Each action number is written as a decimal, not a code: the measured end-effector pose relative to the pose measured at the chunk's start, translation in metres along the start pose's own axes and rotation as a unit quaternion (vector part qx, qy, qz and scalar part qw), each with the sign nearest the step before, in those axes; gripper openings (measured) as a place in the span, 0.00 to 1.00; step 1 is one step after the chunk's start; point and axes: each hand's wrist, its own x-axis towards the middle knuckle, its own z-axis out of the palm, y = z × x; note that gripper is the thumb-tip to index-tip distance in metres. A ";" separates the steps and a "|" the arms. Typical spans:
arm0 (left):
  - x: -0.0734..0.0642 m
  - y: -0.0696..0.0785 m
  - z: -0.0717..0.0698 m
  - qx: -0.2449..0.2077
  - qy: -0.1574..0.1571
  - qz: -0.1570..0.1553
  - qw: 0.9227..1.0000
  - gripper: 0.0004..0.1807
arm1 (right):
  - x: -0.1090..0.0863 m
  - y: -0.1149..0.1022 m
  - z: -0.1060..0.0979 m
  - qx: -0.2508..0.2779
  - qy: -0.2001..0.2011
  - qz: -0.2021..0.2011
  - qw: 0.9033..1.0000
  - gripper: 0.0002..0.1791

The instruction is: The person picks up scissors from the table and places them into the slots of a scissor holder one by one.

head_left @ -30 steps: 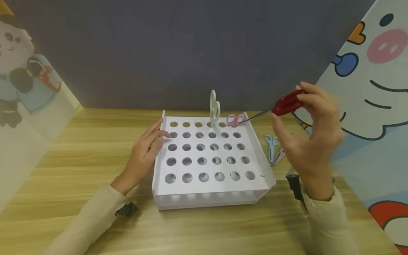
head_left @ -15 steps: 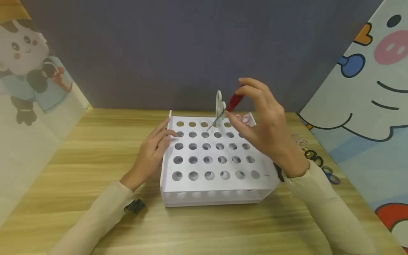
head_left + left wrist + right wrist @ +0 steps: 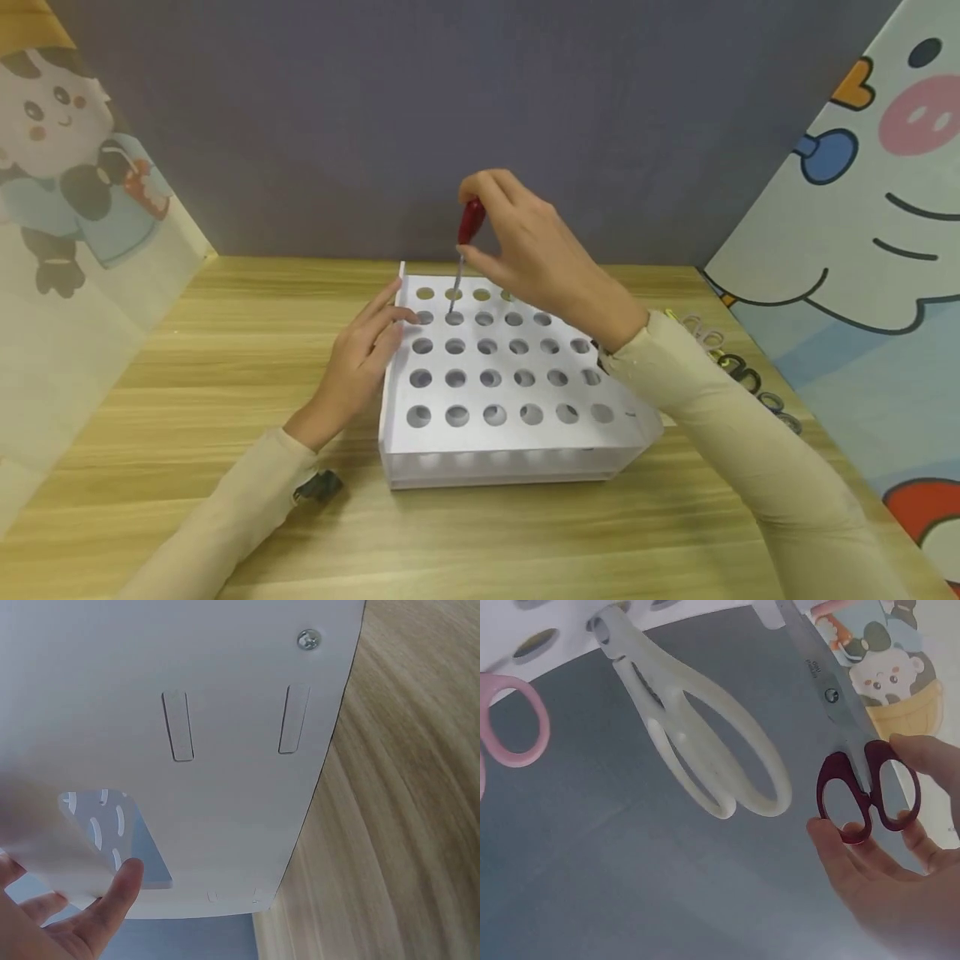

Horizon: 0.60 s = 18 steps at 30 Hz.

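Observation:
My right hand (image 3: pixel 536 246) pinches red-handled scissors (image 3: pixel 471 222) by the handles, blades pointing down. In the head view the blade tips are right at a hole in the second row from the back, second from the left, of a white rack (image 3: pixel 510 437). My left hand (image 3: pixel 358 358) rests on the rack's left side panel, one finger reaching over onto the top. In the left wrist view a fingertip (image 3: pixel 129 874) touches beside the panel's cut-out. White scissors (image 3: pixel 735 720) stand handles-up in a back-row hole, visible in the right wrist view; pink scissors (image 3: pixel 538 735) stand near them.
Right of the rack, partly behind my sleeve, lie scissors with black handles (image 3: pixel 750 381), blue handles (image 3: pixel 771 402) and pale handles (image 3: pixel 712 338). A grey panel (image 3: pixel 337 150) rises behind the wooden table (image 3: pixel 187 367). Printed cartoon walls flank both sides.
My right hand has carried the red-handled scissors left across the rack, turning the blades from slanted to nearly upright. It now covers the white and pink scissors in the head view. My left hand stays on the rack.

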 end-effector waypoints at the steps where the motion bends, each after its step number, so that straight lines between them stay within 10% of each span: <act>1: 0.000 0.000 0.000 0.000 0.000 -0.001 1.000 0.13 | 0.003 0.001 0.001 0.000 -0.002 0.004 1.000 0.22; 9: 0.002 -0.001 0.002 -0.003 -0.001 0.004 1.000 0.13 | 0.012 0.009 0.009 -0.016 -0.008 0.017 1.000 0.21; 18: 0.002 -0.003 0.000 -0.001 0.001 0.005 1.000 0.14 | 0.020 0.011 0.043 -0.032 -0.163 0.053 0.985 0.16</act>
